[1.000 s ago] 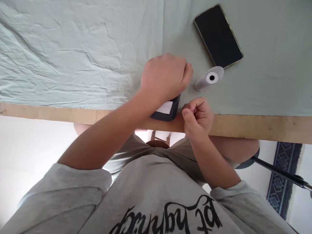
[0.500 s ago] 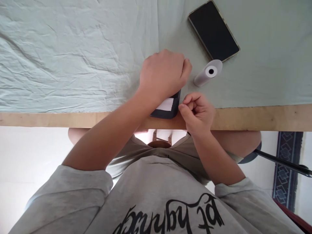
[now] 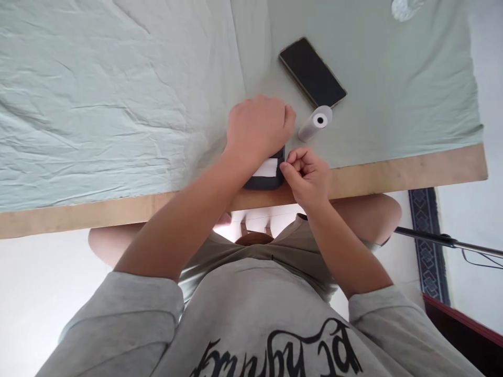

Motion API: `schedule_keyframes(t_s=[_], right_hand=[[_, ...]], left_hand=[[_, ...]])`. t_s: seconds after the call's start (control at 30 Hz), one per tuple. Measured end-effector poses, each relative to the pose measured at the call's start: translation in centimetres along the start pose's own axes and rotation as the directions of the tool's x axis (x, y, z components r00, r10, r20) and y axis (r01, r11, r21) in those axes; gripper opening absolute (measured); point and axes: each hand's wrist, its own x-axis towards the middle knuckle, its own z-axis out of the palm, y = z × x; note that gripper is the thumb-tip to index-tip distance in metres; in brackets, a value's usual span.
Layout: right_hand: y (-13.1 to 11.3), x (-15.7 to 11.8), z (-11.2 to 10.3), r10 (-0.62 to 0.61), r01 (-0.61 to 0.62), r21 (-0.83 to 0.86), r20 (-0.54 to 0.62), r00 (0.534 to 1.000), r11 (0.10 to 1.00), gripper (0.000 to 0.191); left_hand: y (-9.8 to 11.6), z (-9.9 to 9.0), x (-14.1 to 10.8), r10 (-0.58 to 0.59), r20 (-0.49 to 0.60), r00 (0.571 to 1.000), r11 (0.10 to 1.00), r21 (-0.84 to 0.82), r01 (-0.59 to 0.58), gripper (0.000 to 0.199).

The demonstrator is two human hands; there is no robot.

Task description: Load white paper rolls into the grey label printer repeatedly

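Near the table's front edge lies a small dark device (image 3: 264,183) with a strip of white paper (image 3: 266,168) across it. My left hand (image 3: 257,125) rests over its far part, knuckles up and fingers curled down around it; the fingertips are hidden. My right hand (image 3: 308,175) is at the device's right side, fingers folded, thumb and forefinger pinched by the paper's right end. Whether anything is between them is too small to tell. Just beyond the right hand a roll of white paper (image 3: 310,128) stands on end, its loose outer edge curling out.
A dark smartphone (image 3: 313,73) lies beyond the roll on the pale green cloth (image 3: 176,104). A clear plastic object (image 3: 406,8) is at the far right. The table's bare wooden edge (image 3: 408,166) runs in front of my lap. A black pole (image 3: 424,236) is at the right.
The view has tilted and shows more of the table's right end. My right hand has come closer to the device's paper. The left hand stays on the device.
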Motion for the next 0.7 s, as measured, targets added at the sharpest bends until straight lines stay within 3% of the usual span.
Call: schedule_keyframes(t_s=[0.23,0.37,0.53,0.7], right_hand=[[0.18,0.04,-0.01,-0.015,0.015,-0.004,0.014,1.000,1.000,0.008],[0.27,0.09,-0.09,-0.052,0.052,0.038,0.020,0.998,0.998,0.001],[0.10,0.07,-0.18,-0.052,0.047,0.093,0.061,0.997,0.995,0.009],[-0.26,0.12,-0.26,-0.045,0.042,0.069,0.053,0.998,0.997,0.026]], left_hand=[[-0.14,0.13,0.11,-0.024,0.035,0.999,0.999,-0.040,0.025,0.044],[-0.18,0.04,-0.11,-0.034,0.001,0.999,0.999,-0.042,0.034,0.041],[-0.15,-0.16,-0.03,-0.008,-0.018,1.000,1.000,-0.023,0.008,0.045],[-0.40,-0.30,0.32,-0.015,-0.012,1.000,0.987,-0.163,0.013,0.043]])
